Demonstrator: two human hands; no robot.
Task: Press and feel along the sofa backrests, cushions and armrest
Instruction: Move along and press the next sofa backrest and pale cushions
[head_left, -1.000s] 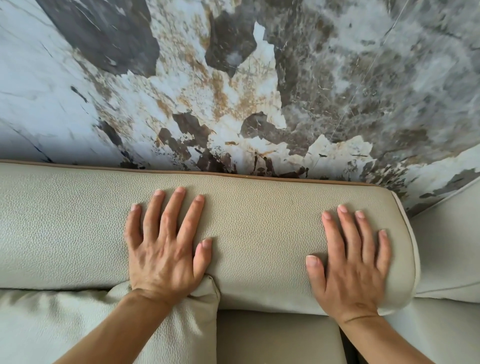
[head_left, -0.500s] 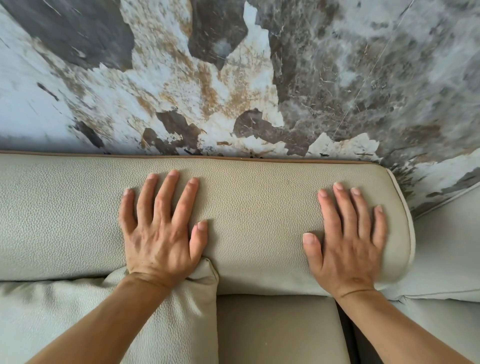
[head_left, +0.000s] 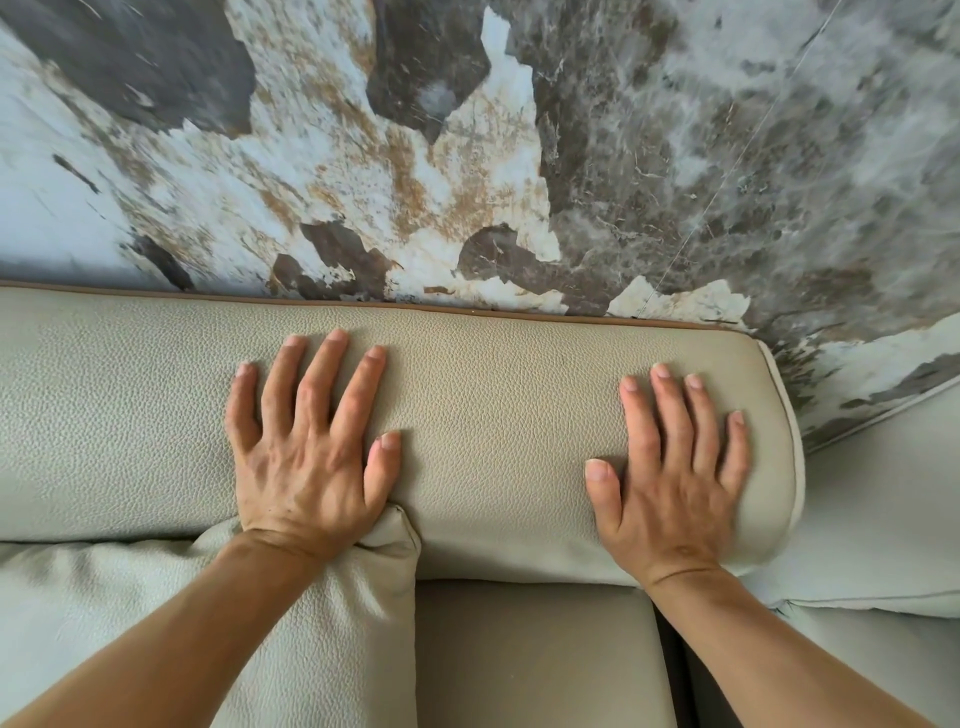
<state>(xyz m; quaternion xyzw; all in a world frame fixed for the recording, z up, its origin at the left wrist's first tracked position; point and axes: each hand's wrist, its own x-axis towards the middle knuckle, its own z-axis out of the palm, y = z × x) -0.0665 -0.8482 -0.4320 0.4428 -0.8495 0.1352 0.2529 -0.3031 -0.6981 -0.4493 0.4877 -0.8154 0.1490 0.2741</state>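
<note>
- Both hands are laid flat, palms down, on the rounded top of the sofa backrest, which is taken as the landmark and runs across the middle of the view.
- The left hand is pressed onto the backrest left of its middle, fingers spread wide and nothing held; its grip is open and flat.
- The right hand is pressed near the backrest's right end, just inside the piped edge, fingers lying close together and thumb set out to the left; nothing is grasped.
- A loose cushion is leaned against the front of the backrest, its top corner touched by the heel of the left hand.
- The seat is seen below the backrest, between the two forearms.
- A second pale sofa section is set beyond the backrest's right end.
- A marbled wall rises directly behind the backrest.
- Against the earlier frames, the backrest and both hands are shown a little higher in the view; the hands' places on the backrest are barely altered, and the same flat, spread posture is kept.
</note>
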